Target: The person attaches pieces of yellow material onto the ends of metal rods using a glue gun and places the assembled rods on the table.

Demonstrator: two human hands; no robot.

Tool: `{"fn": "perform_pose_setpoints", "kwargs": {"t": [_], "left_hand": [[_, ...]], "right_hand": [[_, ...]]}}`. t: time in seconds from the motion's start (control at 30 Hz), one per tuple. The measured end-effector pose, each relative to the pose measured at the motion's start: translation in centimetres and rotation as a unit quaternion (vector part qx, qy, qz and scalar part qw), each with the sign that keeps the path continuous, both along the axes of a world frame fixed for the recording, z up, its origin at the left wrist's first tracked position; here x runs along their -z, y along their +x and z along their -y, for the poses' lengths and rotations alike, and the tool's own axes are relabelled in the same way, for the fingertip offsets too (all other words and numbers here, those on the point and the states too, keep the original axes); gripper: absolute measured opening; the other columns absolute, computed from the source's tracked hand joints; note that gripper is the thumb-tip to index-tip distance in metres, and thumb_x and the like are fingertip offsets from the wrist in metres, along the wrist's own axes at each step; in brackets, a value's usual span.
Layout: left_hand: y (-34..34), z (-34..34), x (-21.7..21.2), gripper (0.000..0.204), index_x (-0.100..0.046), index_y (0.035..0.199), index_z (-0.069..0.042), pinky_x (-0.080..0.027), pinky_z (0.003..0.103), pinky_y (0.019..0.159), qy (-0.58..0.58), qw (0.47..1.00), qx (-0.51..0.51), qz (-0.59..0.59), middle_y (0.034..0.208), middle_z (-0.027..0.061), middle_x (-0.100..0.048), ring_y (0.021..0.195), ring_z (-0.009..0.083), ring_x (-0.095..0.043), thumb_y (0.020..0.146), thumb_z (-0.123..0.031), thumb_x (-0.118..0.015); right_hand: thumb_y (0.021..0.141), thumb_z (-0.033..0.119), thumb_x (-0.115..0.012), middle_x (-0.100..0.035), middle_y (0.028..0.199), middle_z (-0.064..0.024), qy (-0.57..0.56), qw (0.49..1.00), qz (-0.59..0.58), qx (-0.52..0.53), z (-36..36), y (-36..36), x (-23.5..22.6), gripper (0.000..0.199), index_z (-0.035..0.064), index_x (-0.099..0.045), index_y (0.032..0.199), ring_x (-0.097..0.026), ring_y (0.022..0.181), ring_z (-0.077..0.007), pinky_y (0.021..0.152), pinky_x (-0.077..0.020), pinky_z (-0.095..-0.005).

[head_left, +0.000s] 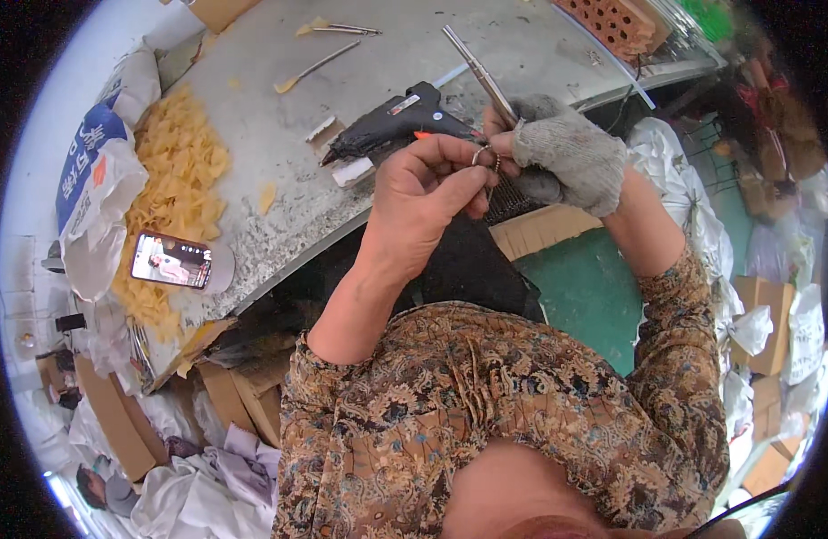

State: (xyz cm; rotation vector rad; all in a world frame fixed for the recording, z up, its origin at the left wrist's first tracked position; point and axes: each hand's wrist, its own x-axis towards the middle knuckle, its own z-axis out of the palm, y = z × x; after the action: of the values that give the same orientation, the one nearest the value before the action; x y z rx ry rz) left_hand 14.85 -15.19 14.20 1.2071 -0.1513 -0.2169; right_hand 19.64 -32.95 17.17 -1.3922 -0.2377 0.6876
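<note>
Close together at the table's near edge, both hands pinch at a small pale metal ring (pixel 480 154) with what looks like a short bit of chain beside it. My left hand (pixel 423 184), bare, is closed on the ring between thumb and fingers. A worn grey knit glove with bare fingertips covers my right hand (pixel 571 157). It is closed around a slim metal rod (pixel 472 67) that points up and away, while its fingertips meet the ring. Just left of the hands, a black glue gun (pixel 400 121) lies on the table, its nozzle by a small white holder (pixel 329 135).
A heap of amber flakes (pixel 176 162) covers the table's left side, with a lit phone (pixel 171 259) by it. Further back lie metal rods (pixel 329 63), one tipped with a flake. A perforated red brick (pixel 607 22) sits far right. White sacks (pixel 679 180) and cardboard boxes (pixel 764 323) stand rightward.
</note>
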Motion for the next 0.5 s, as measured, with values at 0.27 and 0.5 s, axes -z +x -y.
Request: {"fn": "perform_pose_setpoints", "kwargs": {"t": [0.27,0.5], "left_hand": [[-0.26,0.36,0.02,0.014,-0.056,0.096,0.003,-0.046,0.024,0.059,0.003,1.000,-0.008,0.003,0.085,0.0101,-0.062,0.065,0.0119,-0.055,0.084,-0.005,-0.059],[-0.33,0.49,0.05,0.012,-0.057,0.091,0.002,-0.046,0.023,0.058,0.030,0.999,-0.009,0.007,0.081,0.0090,-0.062,0.063,0.0112,-0.055,0.086,-0.008,-0.058]], "right_hand": [[0.076,0.018,-0.063,-0.051,0.067,-0.0001,0.004,1.000,-0.009,0.012,0.43,0.04,0.56,0.020,0.0062,-0.054,0.089,-0.046,0.056,-0.0056,0.040,-0.0292,-0.0179],[0.076,0.016,-0.064,-0.052,0.069,-0.0004,0.010,1.000,0.006,-0.001,0.73,-0.33,0.23,0.019,0.0057,-0.054,0.090,-0.048,0.058,-0.0060,0.044,-0.0329,-0.0175]]}}
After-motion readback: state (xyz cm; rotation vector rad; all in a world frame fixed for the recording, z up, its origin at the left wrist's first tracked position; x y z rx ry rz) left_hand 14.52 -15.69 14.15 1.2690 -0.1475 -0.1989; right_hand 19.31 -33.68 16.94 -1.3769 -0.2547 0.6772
